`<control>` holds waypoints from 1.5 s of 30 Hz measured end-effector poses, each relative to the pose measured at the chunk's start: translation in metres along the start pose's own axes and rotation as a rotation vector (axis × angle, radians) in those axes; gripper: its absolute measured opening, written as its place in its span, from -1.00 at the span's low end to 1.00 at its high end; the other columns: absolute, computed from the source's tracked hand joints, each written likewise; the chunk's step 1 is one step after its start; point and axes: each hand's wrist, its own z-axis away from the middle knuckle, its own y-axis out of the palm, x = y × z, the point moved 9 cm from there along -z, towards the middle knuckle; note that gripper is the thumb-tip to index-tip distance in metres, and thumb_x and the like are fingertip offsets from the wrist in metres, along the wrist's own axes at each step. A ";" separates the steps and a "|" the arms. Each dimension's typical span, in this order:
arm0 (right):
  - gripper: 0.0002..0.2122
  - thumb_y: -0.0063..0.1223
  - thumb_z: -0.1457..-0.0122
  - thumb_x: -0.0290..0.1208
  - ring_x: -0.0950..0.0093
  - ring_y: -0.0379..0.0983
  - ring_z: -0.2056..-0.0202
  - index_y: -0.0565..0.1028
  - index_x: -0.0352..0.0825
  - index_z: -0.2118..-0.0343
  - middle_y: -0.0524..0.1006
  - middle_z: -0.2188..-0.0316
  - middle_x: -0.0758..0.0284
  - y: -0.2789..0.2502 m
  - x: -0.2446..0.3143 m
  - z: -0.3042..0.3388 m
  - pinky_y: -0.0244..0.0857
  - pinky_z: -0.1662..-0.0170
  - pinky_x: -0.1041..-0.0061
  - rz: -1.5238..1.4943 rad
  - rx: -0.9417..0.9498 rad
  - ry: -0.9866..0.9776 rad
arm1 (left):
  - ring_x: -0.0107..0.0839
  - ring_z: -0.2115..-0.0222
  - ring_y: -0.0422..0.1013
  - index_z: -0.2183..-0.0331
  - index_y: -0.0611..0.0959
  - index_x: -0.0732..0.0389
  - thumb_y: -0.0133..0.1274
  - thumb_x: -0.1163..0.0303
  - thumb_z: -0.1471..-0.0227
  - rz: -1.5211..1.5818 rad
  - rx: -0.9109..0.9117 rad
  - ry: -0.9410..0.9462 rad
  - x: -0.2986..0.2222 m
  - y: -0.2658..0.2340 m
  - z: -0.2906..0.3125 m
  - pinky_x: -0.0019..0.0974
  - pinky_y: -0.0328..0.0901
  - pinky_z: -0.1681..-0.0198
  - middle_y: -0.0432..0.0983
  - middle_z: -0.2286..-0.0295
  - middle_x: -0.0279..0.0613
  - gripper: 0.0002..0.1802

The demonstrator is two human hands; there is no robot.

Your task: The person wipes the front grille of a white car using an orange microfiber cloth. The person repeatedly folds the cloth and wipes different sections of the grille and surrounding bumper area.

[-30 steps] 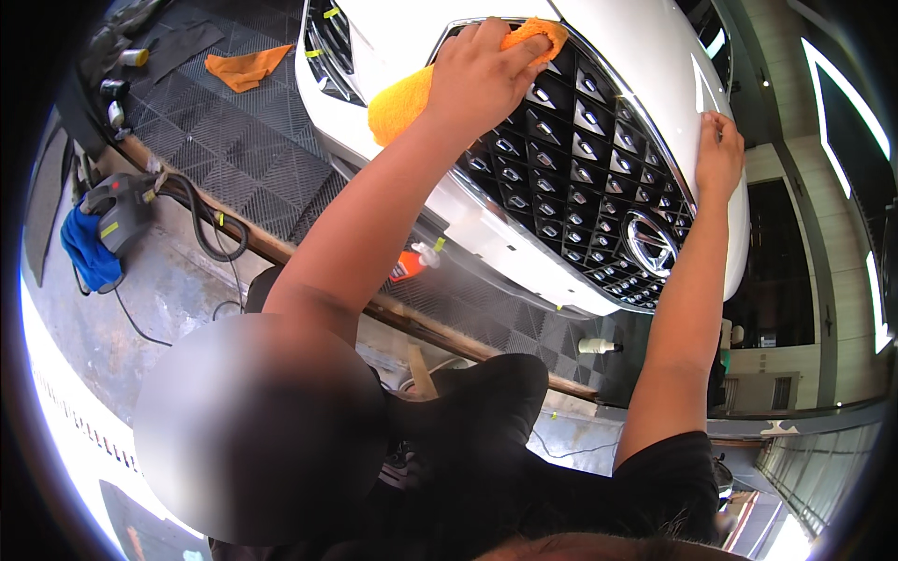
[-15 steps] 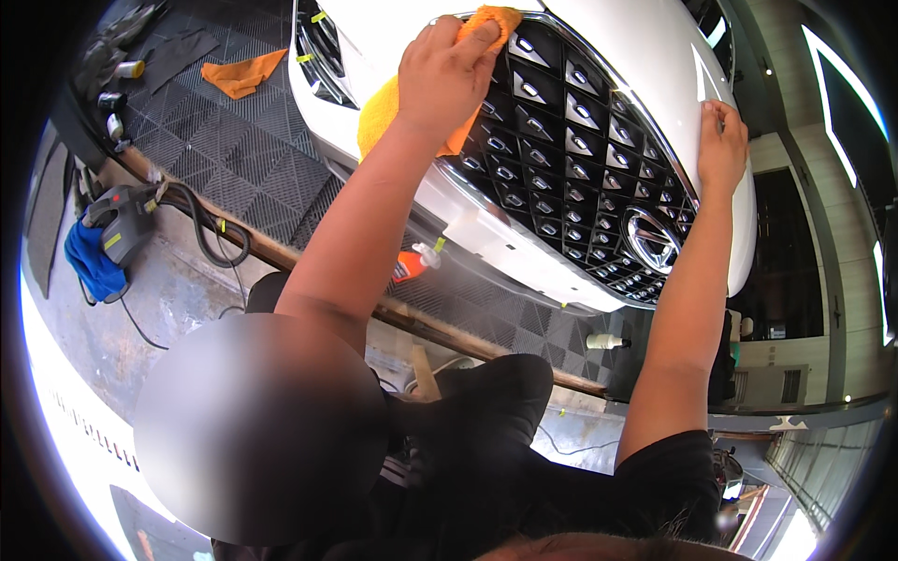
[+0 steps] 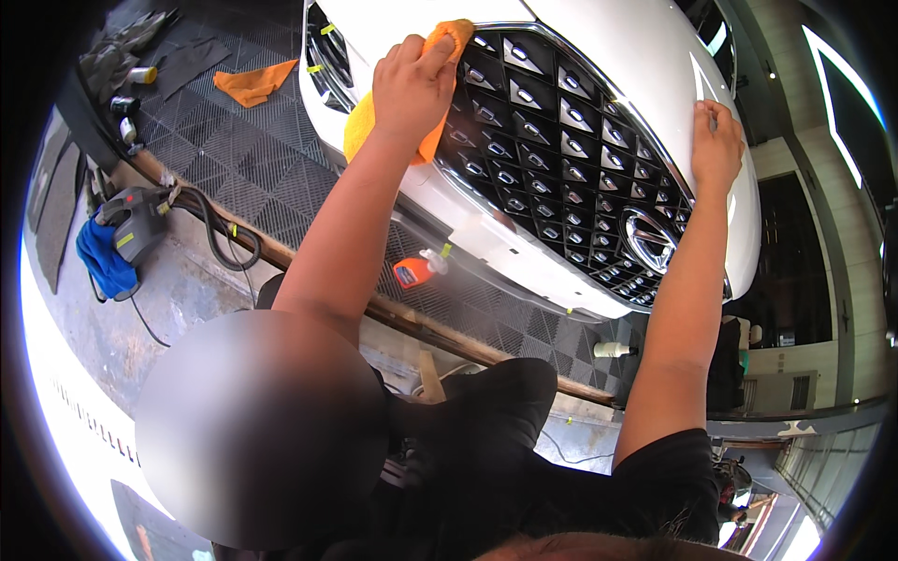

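My left hand point(image 3: 412, 91) is closed on an orange microfiber cloth point(image 3: 451, 35), pressing it to the upper left edge of a car's front grille point(image 3: 538, 154). The cloth's looser yellow-orange part point(image 3: 359, 129) hangs below and beside the hand. The grille is black with rows of small chrome pieces, a chrome rim and a round chrome emblem point(image 3: 648, 238). On the white car body point(image 3: 645, 56), right of the grille, rests my right hand point(image 3: 717, 145), its fingers loosely bent and apart, holding nothing.
Below the bumper, an orange spray bottle point(image 3: 412, 272) and a pale bottle point(image 3: 613, 350) are on the grey tile floor. Another orange cloth point(image 3: 255, 84) lies at the far left. A grey machine point(image 3: 140, 224) with a hose and blue cloth point(image 3: 105, 262) stands at left.
My left hand has slid the cloth left and slightly down, off more of the grille and along its edge. My right hand stays on the body. The whole view has shifted slightly.
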 end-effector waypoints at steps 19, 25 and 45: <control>-0.59 -0.07 -0.33 0.16 0.22 0.38 -0.19 0.57 0.08 -0.08 0.52 -0.14 0.42 -0.003 0.004 0.005 0.22 -0.26 0.18 -0.008 0.027 0.023 | -0.22 0.35 0.45 0.06 0.71 -0.04 0.25 0.35 -0.02 0.034 0.025 0.178 -0.073 0.007 -0.020 -0.11 0.33 0.26 0.45 0.40 -0.29 -0.62; -0.59 -0.05 -0.33 0.16 0.22 0.40 -0.16 0.58 0.07 -0.06 0.54 -0.11 0.38 -0.001 0.000 -0.003 0.23 -0.25 0.20 -0.016 0.002 -0.043 | -0.12 0.39 0.47 0.05 0.70 0.11 0.14 0.28 -0.18 -0.028 0.025 -0.154 0.015 -0.001 -0.002 -0.05 0.37 0.28 0.45 0.45 -0.20 -0.70; -0.61 -0.03 -0.32 0.13 0.22 0.43 -0.15 0.60 0.06 -0.03 0.55 -0.10 0.38 0.004 -0.008 -0.001 0.24 -0.25 0.18 -0.042 -0.025 -0.033 | -0.20 0.24 0.50 -0.06 0.60 0.26 0.28 0.28 -0.13 0.216 0.399 -0.083 -0.043 -0.041 0.023 -0.25 0.39 0.11 0.51 0.22 -0.11 -0.51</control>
